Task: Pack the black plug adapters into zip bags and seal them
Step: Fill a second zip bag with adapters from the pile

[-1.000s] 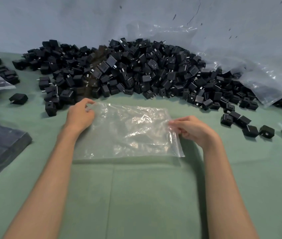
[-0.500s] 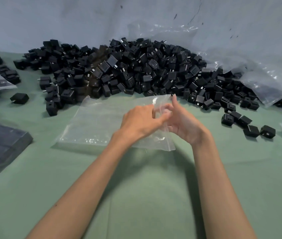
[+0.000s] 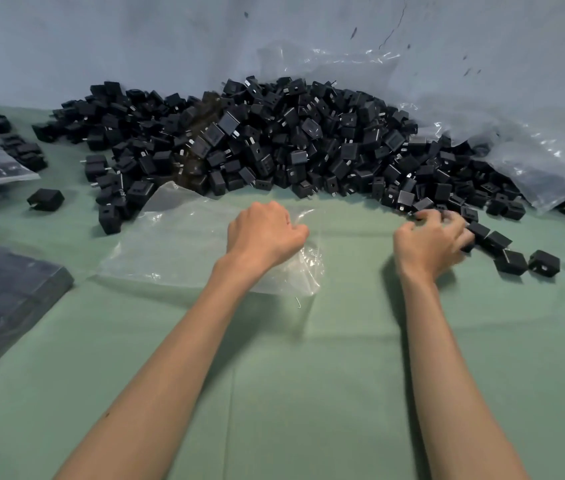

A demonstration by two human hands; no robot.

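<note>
1. You have two hands in view: your left hand (image 3: 263, 233) and your right hand (image 3: 430, 244).
2. You have one empty zip bag (image 3: 187, 244) before you.
3. The heap of black plug adapters (image 3: 274, 143) holds far too many to count.
4. One lone adapter (image 3: 45, 199) lies apart at your left.
5. One large plastic sheet (image 3: 533, 161) lies at your right.
6. One dark stack (image 3: 7, 299) lies at your left; how many pieces it holds, you cannot tell.

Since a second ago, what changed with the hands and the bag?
The left hand crossed from the zip bag's left corner to its right end and grips it there. The right hand let go and reached right to the loose adapters. The adapter pile stayed put.
</note>
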